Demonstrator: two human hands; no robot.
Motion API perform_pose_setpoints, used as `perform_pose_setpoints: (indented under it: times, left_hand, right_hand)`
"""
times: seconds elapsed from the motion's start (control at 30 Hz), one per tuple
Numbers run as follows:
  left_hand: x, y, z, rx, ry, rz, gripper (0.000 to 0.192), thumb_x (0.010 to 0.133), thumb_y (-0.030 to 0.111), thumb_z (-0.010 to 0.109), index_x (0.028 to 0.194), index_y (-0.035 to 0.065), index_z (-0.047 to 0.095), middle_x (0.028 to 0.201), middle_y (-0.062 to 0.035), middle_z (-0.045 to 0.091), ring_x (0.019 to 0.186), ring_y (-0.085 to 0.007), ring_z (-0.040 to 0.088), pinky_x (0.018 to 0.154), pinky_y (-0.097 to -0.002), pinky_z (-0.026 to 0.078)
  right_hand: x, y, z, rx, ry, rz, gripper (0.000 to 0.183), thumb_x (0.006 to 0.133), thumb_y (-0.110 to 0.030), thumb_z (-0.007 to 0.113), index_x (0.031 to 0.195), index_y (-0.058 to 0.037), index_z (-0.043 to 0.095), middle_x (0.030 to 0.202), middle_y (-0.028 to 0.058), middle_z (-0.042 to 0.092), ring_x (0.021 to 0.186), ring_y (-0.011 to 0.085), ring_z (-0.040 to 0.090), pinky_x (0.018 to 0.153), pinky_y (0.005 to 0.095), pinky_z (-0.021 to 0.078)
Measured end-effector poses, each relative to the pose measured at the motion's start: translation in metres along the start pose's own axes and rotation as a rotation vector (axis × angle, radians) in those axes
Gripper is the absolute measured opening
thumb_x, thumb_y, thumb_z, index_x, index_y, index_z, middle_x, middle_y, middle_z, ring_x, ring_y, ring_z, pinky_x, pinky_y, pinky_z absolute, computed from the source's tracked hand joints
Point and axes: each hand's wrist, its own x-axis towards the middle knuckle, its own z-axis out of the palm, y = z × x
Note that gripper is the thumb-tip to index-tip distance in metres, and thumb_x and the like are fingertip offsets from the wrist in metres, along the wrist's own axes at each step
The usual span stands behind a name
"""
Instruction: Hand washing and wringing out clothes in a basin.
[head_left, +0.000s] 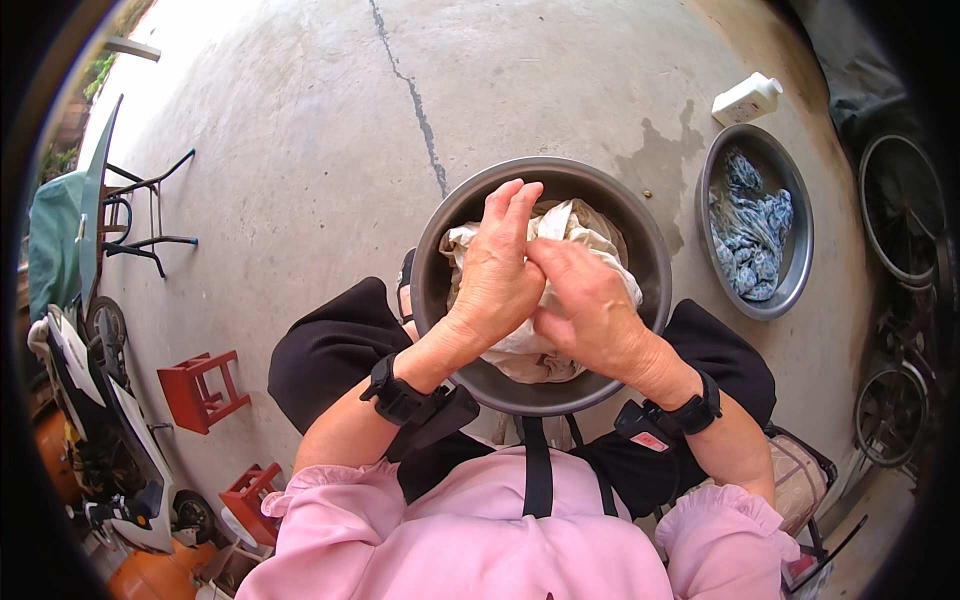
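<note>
A round metal basin (646, 345) stands between my knees with crumpled cream-white cloth (577, 217) inside. My left hand (501, 266) is over the cloth, its fingers extended and pointing away from me; I see nothing held in it. Against its thumb side rests my right hand (585, 300), with bent, slightly blurred fingers. Whether those fingers hold anything is hidden. Part of the cloth lies behind both hands.
To the right, a second metal basin (808, 259) holds wet-looking blue-and-white cloth (754, 240); a white plastic bottle (746, 99) stands beyond it. Red wooden stools (196, 390), a folding table (97, 202) and a scooter (112, 420) are left. Bicycle wheels (900, 210) are far right.
</note>
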Motion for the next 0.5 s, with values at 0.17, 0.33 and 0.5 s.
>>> perform_pose_setpoints:
  times: [0.17,0.33,0.5]
  left_hand:
    - [-0.009,-0.006,0.003,0.144,-0.105,0.009,0.056,0.072,-0.008,0.052,0.126,0.0017,0.046,0.134,-0.0219,0.037,0.121,-0.0382,0.043,0.098,-0.0421,0.04]
    - [-0.007,-0.001,0.001,0.088,-0.075,0.011,0.049,0.078,0.002,0.057,0.126,0.0041,0.046,0.137,-0.0183,0.036,0.12,-0.0368,0.046,0.098,-0.0388,0.04]
    - [-0.007,0.0,0.0,0.104,-0.11,0.041,0.047,0.079,0.01,0.061,0.124,0.004,0.049,0.138,-0.0185,0.035,0.123,-0.0354,0.042,0.099,-0.0388,0.04]
  right_hand:
    - [-0.015,-0.004,0.01,0.193,-0.469,0.178,0.05,0.069,-0.001,0.061,0.116,0.002,0.047,0.105,0.0206,0.056,0.101,0.039,0.054,0.087,0.0412,0.0441]
    - [-0.004,0.003,0.001,0.158,-0.169,0.133,0.036,0.073,0.006,0.05,0.109,-0.0008,0.055,0.098,0.0175,0.059,0.088,0.0308,0.061,0.075,0.0345,0.0496]
    - [0.014,0.004,-0.019,0.199,0.008,0.259,0.032,0.077,0.004,0.05,0.108,-0.0007,0.056,0.102,0.0183,0.06,0.086,0.0302,0.063,0.071,0.0359,0.0507]
